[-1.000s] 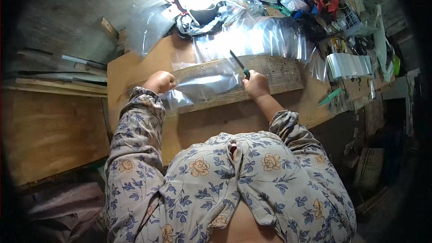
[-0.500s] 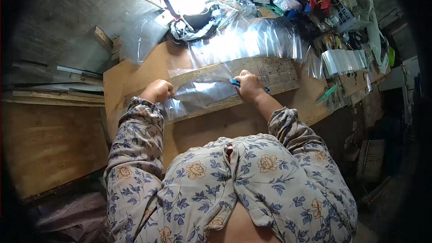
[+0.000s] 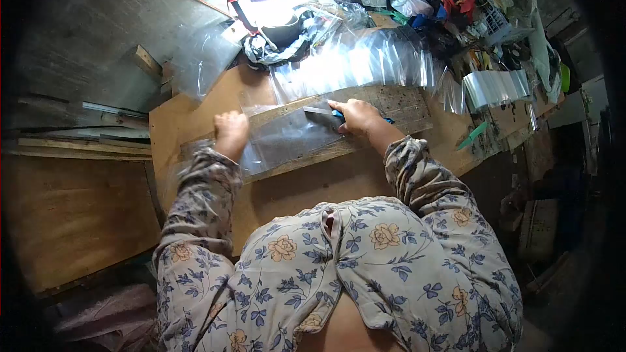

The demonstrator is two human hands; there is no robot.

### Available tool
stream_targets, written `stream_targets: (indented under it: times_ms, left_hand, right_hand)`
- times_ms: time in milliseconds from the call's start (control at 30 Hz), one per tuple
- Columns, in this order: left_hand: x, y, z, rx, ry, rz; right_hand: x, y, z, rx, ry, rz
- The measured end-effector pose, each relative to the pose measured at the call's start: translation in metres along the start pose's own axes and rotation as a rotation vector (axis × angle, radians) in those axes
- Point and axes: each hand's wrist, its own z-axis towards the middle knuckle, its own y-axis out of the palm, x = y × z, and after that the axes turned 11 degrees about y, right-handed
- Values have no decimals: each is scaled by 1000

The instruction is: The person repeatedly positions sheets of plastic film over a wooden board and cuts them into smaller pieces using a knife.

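Note:
My right hand (image 3: 360,119) is wrapped round a blue-handled knife (image 3: 317,111), its flat metal blade pointing left over the clear plastic film (image 3: 280,135). The film lies on a wooden board (image 3: 391,107) that rests on the worktable. At the film's left end is my left hand (image 3: 231,133), raised and blurred, with its fingers curled in. Whether anything is between those fingers is hidden.
Behind the board stretches a row of clear plastic bags (image 3: 352,58). A lit lamp (image 3: 264,3) stands at the back. More clear film (image 3: 499,90) and a green-handled tool (image 3: 474,135) lie to the right. Cloths and bags (image 3: 414,3) are heaped behind.
The knife blade now shows, lying over the film. My left hand has turned upward at the film's left end, and the film lies flatter. My right hand has shifted slightly left.

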Motion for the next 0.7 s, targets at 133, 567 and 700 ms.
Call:
stream_targets:
  times_ms: [133,567,700]
  left_hand:
    - [101,-37,6,392,322,-380]
    - [126,-19,31,327,480,-515]
    - [126,-22,31,297,475,-556]
  right_hand:
    - [-3,-1,15,-16,-35,-59]
    - [31,50,-18,155,73,181]
    - [48,71,-103,341,25,414]
